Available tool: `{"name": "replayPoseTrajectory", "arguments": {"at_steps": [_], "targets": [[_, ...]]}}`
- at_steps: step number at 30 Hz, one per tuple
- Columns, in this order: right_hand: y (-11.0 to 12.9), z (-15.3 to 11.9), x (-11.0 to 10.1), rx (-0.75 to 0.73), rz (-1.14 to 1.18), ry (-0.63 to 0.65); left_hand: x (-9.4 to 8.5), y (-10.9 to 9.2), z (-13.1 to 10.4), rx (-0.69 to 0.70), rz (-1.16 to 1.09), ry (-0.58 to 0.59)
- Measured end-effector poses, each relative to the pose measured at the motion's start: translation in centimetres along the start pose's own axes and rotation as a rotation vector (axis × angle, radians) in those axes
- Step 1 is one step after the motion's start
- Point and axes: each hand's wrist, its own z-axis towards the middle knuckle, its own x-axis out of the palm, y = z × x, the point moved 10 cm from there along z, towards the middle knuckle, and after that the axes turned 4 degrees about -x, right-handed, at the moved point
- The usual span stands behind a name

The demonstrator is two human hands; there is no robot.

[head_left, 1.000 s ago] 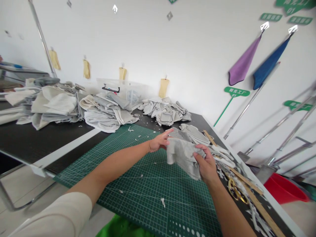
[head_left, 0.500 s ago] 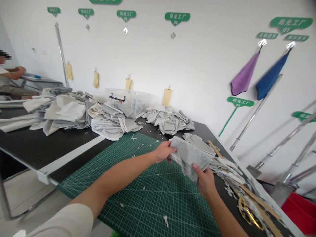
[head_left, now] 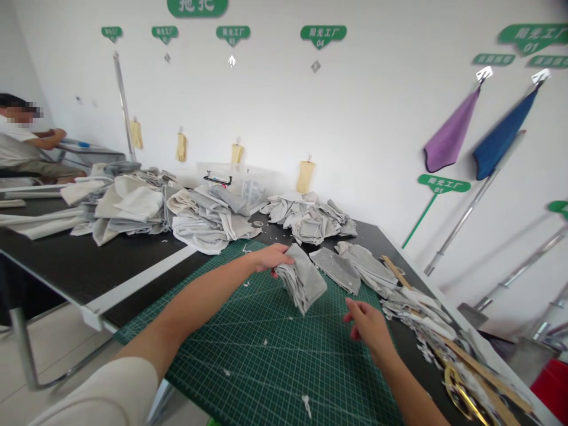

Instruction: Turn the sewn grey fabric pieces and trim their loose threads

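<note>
My left hand (head_left: 273, 258) grips a folded stack of grey cloth pieces (head_left: 305, 278) by its left edge and holds it over the green cutting mat (head_left: 306, 367). Just right of the stack, a flat grey cloth (head_left: 338, 267) lies at the mat's far edge. My right hand (head_left: 366, 327) is over the right part of the mat, apart from the stack. Its fingers are loosely bent, with the thumb apart and nothing held. More grey cloth pieces (head_left: 368, 266) lie beyond it, along the right side.
Heaps of grey and white cloth (head_left: 310, 219) cover the back and left of the black table (head_left: 48, 260). Gold-handled scissors (head_left: 459, 393), wooden strips (head_left: 488, 373) and scraps line the right edge. A person (head_left: 22, 142) sits far left.
My right hand has let go of the cloth and drawn away from it. My left hand has moved left with the stack, uncovering a flat grey cloth on the mat.
</note>
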Motion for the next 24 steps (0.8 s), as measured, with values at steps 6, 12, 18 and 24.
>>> {"name": "replayPoseTrajectory", "arguments": {"at_steps": [6,12,18,24], "targets": [[-1.7,1.4,-0.8,-0.023,-0.235,-0.014,-6.5,1.6,-1.8,0.006,-0.030,-0.233],[-2.9,1.8,-1.1,0.008,-0.275,-0.030,-8.4,5.4,-1.6,-0.155,-0.064,-0.272],[-2.5,1.8,-0.7,-0.002,-0.337,-0.014,-12.8,5.0,-1.5,-0.155,-0.176,-0.432],[-3.0,2.2,-0.4,-0.016,-0.399,0.005,-22.5,-0.7,-3.4,0.162,-0.436,-0.779]]}}
